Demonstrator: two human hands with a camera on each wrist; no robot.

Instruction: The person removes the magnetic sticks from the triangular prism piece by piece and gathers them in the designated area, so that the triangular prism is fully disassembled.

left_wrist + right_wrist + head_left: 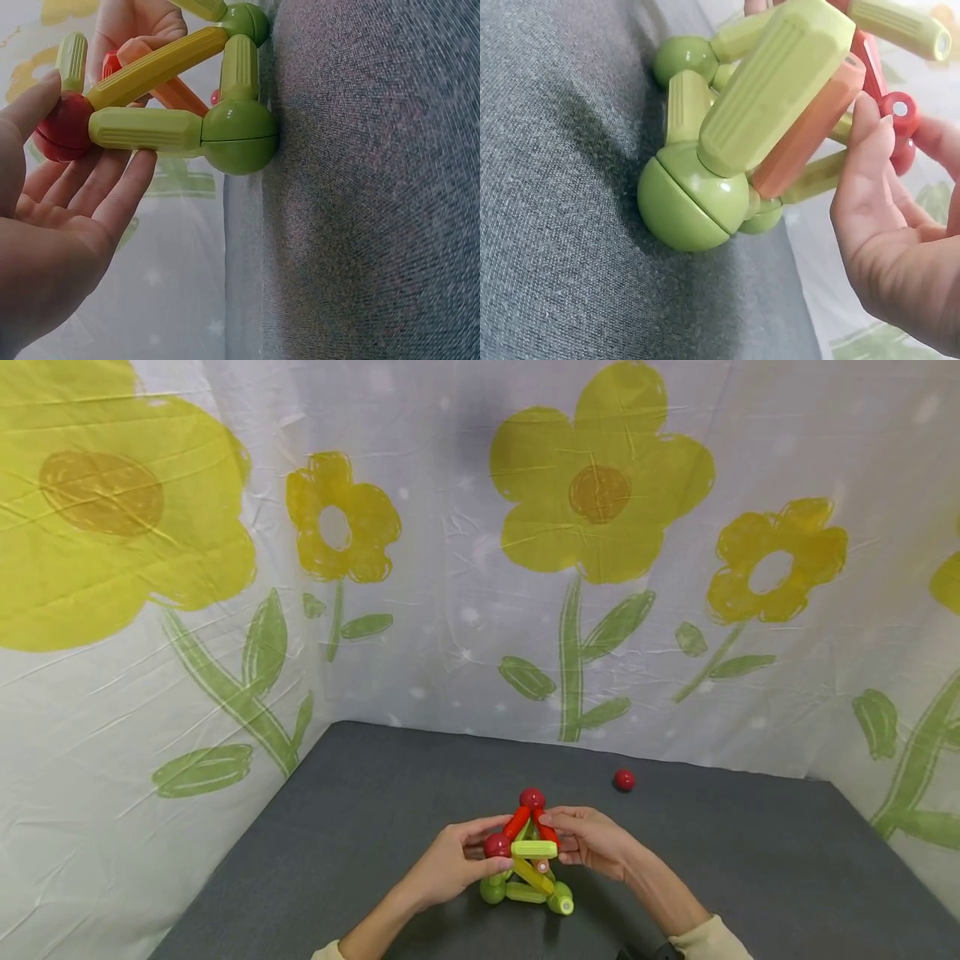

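A frame of magnetic rods and balls stands upright on the table, with several green balls (240, 137) at its base. My left hand (442, 864) holds a red ball (498, 845) on its left side between thumb and fingers. From that ball a light green rod (534, 849) sticks out to the right, its far end free. My right hand (600, 842) pinches a red rod (548, 832) that slopes down from the red top ball (532, 798); that rod's magnet end shows in the right wrist view. A yellow rod (161, 66) and an orange rod (810, 124) slant up from the base.
A loose red ball (624, 780) lies on the dark grey table (720, 843), behind and right of the frame. Cloth walls (450, 635) printed with yellow flowers rise at the table's back and sides.
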